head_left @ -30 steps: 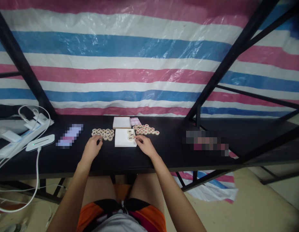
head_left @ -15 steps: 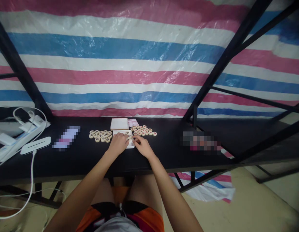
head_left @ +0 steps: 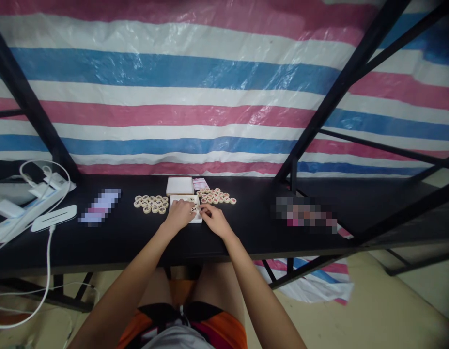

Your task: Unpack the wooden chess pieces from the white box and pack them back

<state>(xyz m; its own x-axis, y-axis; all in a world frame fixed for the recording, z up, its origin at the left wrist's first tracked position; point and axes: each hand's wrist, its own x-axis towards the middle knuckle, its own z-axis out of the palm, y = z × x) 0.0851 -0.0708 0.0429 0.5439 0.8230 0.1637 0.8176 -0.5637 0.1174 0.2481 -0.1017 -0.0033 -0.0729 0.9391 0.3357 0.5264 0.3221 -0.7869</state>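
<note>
A white box tray [head_left: 197, 219] sits at the middle of the black desk, with a few Chinese chess pieces [head_left: 194, 210] bearing black characters inside. My left hand [head_left: 180, 213] reaches over the tray's left part, its bent fingers closed on a piece; the palm hides much of the tray. At the right wall of the tray my right hand [head_left: 214, 219] has its fingertips curled together, gripping the edge. To the left lies a group of black-marked Chinese chess pieces [head_left: 151, 203]. Red-marked Chinese chess pieces [head_left: 217, 196] are grouped to the right.
Behind the tray lies a white box lid [head_left: 179, 186] beside a pink-and-white paper [head_left: 200, 184]. Further left are a blurred phone-like item [head_left: 100, 207], a white device with a cable [head_left: 54, 219] and a power strip [head_left: 26, 211]. A pixelated item [head_left: 306, 213] lies right; black metal posts [head_left: 311, 126] frame the desk.
My left fingers have shifted slightly over the pieces in the tray. My right hand stays at the tray's edge, and the piece groups look unchanged.
</note>
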